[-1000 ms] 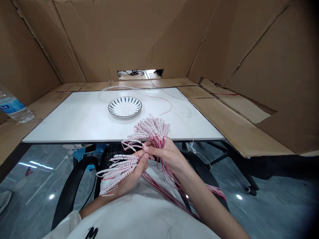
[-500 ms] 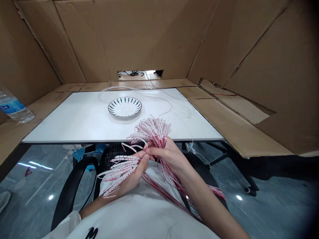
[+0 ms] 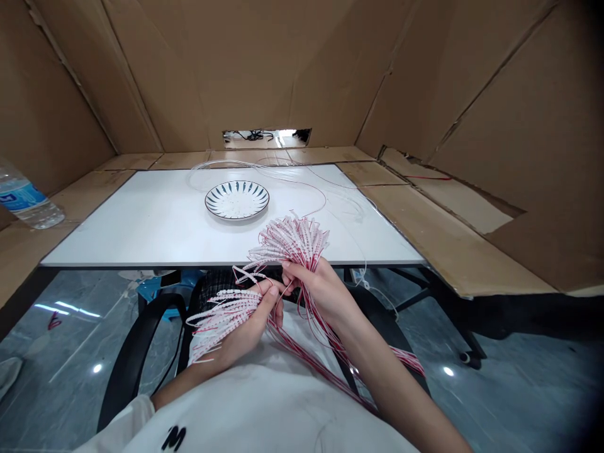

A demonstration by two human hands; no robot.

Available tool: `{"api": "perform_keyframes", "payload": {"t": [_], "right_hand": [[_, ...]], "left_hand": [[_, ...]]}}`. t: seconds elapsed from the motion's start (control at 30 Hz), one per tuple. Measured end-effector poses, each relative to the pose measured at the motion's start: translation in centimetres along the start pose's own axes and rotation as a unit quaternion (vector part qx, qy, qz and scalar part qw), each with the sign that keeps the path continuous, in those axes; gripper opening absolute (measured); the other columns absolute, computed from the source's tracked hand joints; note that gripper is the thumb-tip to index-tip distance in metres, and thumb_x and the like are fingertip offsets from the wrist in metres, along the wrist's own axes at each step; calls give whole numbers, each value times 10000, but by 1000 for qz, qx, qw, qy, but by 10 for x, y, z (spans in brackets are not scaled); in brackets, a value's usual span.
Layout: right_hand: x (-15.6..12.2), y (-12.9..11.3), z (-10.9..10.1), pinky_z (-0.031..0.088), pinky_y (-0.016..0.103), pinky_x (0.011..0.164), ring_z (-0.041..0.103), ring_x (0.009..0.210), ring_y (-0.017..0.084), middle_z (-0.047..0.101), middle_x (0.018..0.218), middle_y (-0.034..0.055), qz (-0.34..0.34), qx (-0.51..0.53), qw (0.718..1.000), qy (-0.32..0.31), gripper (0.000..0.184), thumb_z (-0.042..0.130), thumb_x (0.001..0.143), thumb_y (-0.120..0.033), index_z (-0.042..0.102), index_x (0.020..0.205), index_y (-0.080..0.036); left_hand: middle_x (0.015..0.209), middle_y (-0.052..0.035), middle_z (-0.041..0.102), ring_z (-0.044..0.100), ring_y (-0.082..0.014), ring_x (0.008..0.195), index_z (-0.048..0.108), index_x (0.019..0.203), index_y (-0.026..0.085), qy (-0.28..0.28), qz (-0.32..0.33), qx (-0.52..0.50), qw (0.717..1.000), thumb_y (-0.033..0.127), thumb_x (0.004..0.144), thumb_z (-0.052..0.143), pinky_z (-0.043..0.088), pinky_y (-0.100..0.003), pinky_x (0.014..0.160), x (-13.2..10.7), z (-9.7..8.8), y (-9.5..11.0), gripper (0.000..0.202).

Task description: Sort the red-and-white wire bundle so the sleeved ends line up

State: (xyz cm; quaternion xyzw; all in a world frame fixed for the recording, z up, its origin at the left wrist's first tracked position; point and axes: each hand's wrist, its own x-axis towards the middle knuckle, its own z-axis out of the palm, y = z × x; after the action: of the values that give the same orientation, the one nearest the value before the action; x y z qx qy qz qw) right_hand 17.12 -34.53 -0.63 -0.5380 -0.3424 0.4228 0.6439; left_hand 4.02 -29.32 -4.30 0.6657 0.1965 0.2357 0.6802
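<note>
My left hand is closed around a bundle of thin red-and-white wires, whose white, beaded-looking ends fan out to the left over my wrist. My right hand grips a second, thicker wire bundle, its white-and-red ends spreading upward over the table's front edge. Between the two hands a single thin wire runs across, near my left thumb and forefinger. Long red tails of the bundles trail down over my lap to the right. What my right fingertips pinch is partly hidden.
On the white table stands a plate with a dark striped rim. Loose clear strands curl behind it and to the right. A water bottle is at the left. Cardboard walls enclose the table. A chair armrest is beside me.
My hands have drawn slightly apart: the right has shifted a little up and right with its bundle. A thin wire now shows in the gap between them.
</note>
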Motion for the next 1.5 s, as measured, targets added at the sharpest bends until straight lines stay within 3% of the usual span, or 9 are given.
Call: {"api": "perform_keyframes", "payload": {"t": [0.13,0.27,0.5,0.63,0.83,1.03,1.13,1.3,1.5], "right_hand": [[1,4,-1,302,224,476,385,458,89,430,466,-29,-4,-27,1000,-9,272,609,758,-312,490,573,-152],[1,7,1,269,220,456,344,447,83,384,462,-46,5,-29,999,-22,233,586,793,-322,576,656,-134],[-2,3,6,422,248,556,533,576,138,593,650,26,6,-22,998,-52,181,719,651,-245,604,705,-116],[-3,4,6,405,241,534,515,566,131,582,653,20,10,-13,999,-47,224,746,642,-267,597,717,-116],[-1,9,4,307,217,444,403,460,92,477,536,-20,-18,-13,999,-38,254,679,751,-349,572,666,-134],[0,9,1,377,228,493,472,528,113,528,596,10,-14,9,999,-33,289,685,737,-373,568,633,-130],[-1,7,2,354,216,471,441,501,98,513,571,-4,-19,1,1000,-19,244,682,732,-323,561,632,-135],[-3,1,7,385,232,431,496,471,129,560,567,11,23,3,996,-85,167,694,675,-255,579,657,-135],[-4,4,7,457,244,526,569,593,156,610,657,32,24,-34,997,-57,190,763,586,-224,624,667,-122]], "left_hand": [[662,9,520,484,-123,591,581,900,168,15,-1,6,1000,472,923,383,395,-244,600,0,0,3,363],[581,29,460,449,-117,538,522,778,172,7,-15,0,1000,490,907,408,384,-244,562,-1,0,5,362],[537,7,489,429,-130,503,553,701,187,34,-11,65,997,457,895,459,327,-269,531,-3,-3,-4,346],[492,20,462,416,-124,450,550,744,191,35,-15,101,994,450,916,409,319,-265,499,-2,-3,-7,342],[505,33,462,440,-116,471,574,824,169,7,-19,92,996,514,903,394,367,-241,504,-1,0,2,397],[528,38,454,441,-106,480,539,788,168,2,-47,51,998,544,888,400,389,-229,508,-1,-1,4,414],[518,38,433,433,-111,475,506,743,177,-10,-40,57,998,551,893,373,381,-241,502,-1,-1,-1,425],[491,29,443,441,-134,458,472,717,193,-5,-39,121,992,563,898,321,382,-281,518,0,-1,-2,439],[590,3,492,493,-161,595,455,639,207,-4,-49,227,973,462,936,296,398,-323,661,0,-2,9,422]]}}
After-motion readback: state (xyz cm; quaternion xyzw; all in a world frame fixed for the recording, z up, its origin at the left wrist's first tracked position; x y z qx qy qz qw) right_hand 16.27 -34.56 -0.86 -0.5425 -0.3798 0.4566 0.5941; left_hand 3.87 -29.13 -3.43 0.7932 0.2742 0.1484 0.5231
